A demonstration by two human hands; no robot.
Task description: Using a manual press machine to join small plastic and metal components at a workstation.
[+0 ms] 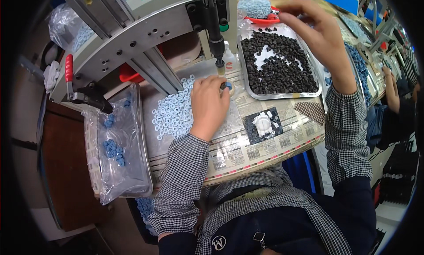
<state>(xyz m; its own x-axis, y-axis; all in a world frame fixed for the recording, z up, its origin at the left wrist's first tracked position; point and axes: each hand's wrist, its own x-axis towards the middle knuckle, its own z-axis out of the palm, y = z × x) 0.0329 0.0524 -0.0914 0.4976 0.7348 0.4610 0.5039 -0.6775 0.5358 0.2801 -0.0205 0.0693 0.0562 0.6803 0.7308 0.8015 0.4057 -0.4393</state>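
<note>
My left hand (210, 106) reaches under the tip of a black press rod (216, 45). Its thumb and finger close on a small black-and-blue piece (226, 85), partly hidden by the fingers. Many light blue rings (173, 115) lie spread on the work surface beside that hand. My right hand (316, 34) is raised at the upper right, thumb and forefinger apart, with nothing visible between them. Below and left of it, a metal tray (260, 96) holds many small black pieces (276, 63). A red dish (254, 21) with light blue pieces stands behind the tray.
At the left, a plastic-lined tray (143, 144) holds blue pieces; above it is a red-handled clamp (69, 74). A small white bottle (229, 58) stands behind my left hand. A dark square pad (250, 133) with white bits lies near the table edge. Another person's arm (391, 89) is far right.
</note>
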